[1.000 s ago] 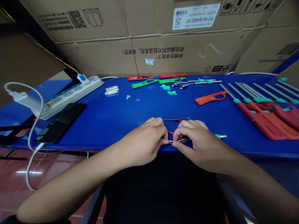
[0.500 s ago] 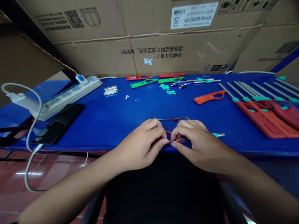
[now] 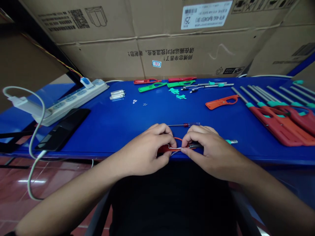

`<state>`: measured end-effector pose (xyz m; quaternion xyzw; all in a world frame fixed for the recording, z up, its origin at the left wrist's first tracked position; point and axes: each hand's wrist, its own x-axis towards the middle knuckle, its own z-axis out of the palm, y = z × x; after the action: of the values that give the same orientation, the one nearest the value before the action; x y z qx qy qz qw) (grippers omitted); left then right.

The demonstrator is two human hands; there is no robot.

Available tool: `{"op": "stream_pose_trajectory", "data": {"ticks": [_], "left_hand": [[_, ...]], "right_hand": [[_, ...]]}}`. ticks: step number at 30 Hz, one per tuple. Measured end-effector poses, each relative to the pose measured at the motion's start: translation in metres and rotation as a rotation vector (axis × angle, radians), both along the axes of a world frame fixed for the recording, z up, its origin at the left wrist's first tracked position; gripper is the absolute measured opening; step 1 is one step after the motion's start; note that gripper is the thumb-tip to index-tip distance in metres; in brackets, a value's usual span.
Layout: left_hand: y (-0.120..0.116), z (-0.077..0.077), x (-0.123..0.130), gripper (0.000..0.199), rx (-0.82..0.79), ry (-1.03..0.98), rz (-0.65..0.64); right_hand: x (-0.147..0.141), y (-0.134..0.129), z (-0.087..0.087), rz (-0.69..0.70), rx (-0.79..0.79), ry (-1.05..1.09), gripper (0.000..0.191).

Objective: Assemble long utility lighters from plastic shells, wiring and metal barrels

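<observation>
At the table's front edge my left hand is shut on a red plastic lighter body. My right hand pinches a dark piece joined to a metal lighter barrel with a teal collar, which points right. A thin pale wire runs between my fingertips, and a red wire loop arches above it. My fingers hide most of the join. Just beyond my hands lies a small red-handled screwdriver, not touched by either hand.
On the blue table lie red and green lighter housings, teal parts, an orange housing and a stack of long lighters at right. A power strip and a phone are at left. Cardboard boxes stand behind.
The red lighter body now shows to the left of the wire, beneath my left hand's fingers. My left hand has shifted slightly, and the wire has moved between my fingertips.
</observation>
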<state>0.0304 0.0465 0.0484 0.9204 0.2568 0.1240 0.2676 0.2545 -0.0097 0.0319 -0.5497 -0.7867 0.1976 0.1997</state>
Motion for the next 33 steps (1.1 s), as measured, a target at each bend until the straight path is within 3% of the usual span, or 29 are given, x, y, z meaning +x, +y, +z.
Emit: {"op": "stream_pose_trajectory", "data": {"ticks": [4,9,18,33], "left_hand": [[-0.001,0.001,0.004,0.011,0.028,0.037,0.019],[-0.003,0.001,0.008,0.009,0.066,0.055,0.057],[-0.001,-0.001,0.010,0.003,-0.027,0.022,0.071],[-0.011,-0.006,0.002,0.014,0.145,0.056,0.081]], "right_hand": [[0.001,0.000,0.000,0.009,-0.005,0.000,0.004],[0.002,0.000,0.000,0.022,-0.012,0.006,0.007],[0.002,0.000,0.000,0.047,-0.006,0.007,0.011],[-0.003,-0.003,-0.002,0.048,0.061,0.022,0.010]]}}
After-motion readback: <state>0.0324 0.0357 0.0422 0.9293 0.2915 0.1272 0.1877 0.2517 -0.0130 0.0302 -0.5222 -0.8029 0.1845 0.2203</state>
